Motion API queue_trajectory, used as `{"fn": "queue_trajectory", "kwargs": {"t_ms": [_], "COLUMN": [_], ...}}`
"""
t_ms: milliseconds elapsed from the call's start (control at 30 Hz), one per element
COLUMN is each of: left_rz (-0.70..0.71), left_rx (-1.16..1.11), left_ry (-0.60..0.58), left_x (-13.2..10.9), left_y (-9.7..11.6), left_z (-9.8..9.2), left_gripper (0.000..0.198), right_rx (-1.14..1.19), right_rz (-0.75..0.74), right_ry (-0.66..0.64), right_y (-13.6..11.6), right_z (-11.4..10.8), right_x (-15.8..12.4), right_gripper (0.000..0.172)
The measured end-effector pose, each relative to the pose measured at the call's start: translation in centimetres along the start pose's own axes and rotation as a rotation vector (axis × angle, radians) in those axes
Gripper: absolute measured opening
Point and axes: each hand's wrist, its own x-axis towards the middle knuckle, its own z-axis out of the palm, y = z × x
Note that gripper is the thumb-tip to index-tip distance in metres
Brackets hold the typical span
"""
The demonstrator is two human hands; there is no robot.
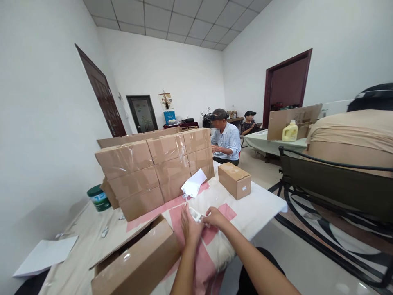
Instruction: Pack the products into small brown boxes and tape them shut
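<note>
A small white plastic object [195, 214] is between my hands, just above the pink and cream cloth; its exact kind is too small to tell. My left hand [190, 227] is around its near left side, fingers pointing forward and thumb against it. From the right, my right hand [215, 218] pinches its near end with bent fingers. Beyond my fingertips, a white sheet of paper [195, 183] with small bits at its edge leans near the stacked boxes. An open cardboard box [138, 260] lies to the left of my left forearm.
Taped cardboard boxes [155, 168] form a wall across the table. One closed box [235, 180] sits at the right. A green tub [98, 198] and white papers [46, 255] are at left. A person [229, 137] sits across; another sits in a chair [334, 184] at right.
</note>
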Motion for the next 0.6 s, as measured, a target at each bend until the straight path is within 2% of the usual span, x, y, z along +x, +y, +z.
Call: {"fn": "queue_trajectory", "kwargs": {"t_ms": [200,400,600], "left_rz": [0.019,0.032,0.044], "left_rx": [0.027,0.023,0.029], "left_ry": [-0.018,-0.046,-0.059], "left_x": [0.1,0.2,0.2], "left_y": [0.1,-0.4,-0.5], "left_z": [-0.5,-0.6,-0.6], "left_gripper": [0.096,0.09,0.085], "right_rx": [-0.03,-0.025,-0.017], "right_rz": [0.022,0.053,0.027], "right_ry": [-0.051,-0.083,-0.047], "right_y": [-0.1,-0.9,-1.9], "right_z": [-0.3,-1.1,-1.4], "right_x": [-0.1,-1.0,-1.6], "right_gripper": [0.024,0.02,0.037]}}
